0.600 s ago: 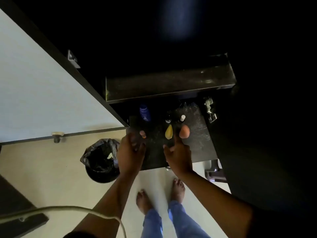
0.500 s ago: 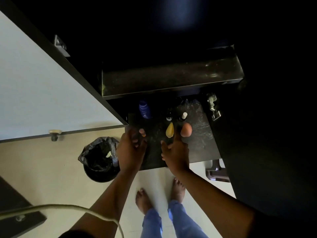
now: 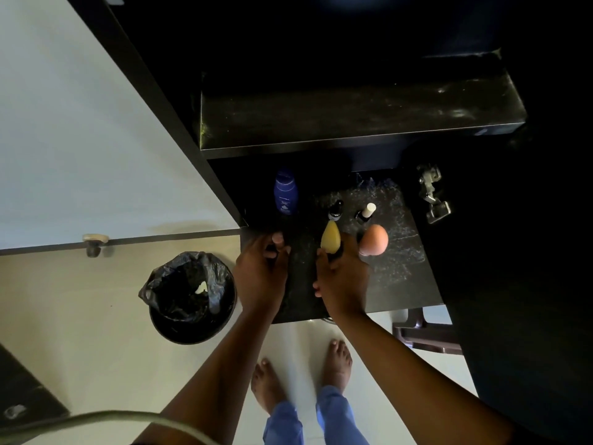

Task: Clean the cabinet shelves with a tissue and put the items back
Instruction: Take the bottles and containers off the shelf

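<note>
A dark lower shelf [image 3: 401,271] carries a blue lotion bottle [image 3: 285,194], a small dark dropper bottle [image 3: 335,209], a small bottle with a white cap [image 3: 366,213], a yellow teardrop sponge [image 3: 330,235] and an orange egg-shaped sponge [image 3: 373,239]. My right hand [image 3: 341,279] lies on the shelf, its fingers stretched up between the two sponges and touching the yellow one's base. My left hand [image 3: 261,271] sits at the shelf's front left corner with fingers curled; whether it holds anything dark is hidden. The upper shelf [image 3: 353,117] is bare and streaked.
The white cabinet door [image 3: 80,139] stands open at left. Below it on the pale floor is a black lined bin [image 3: 192,300]. A metal hinge [image 3: 431,194] hangs on the right wall, and a brown stool [image 3: 426,337] stands under the shelf. My bare feet are below.
The view has shifted slightly toward the cabinet. Both hands stay at the front of the lower shelf, with the right fingers still at the sponges.
</note>
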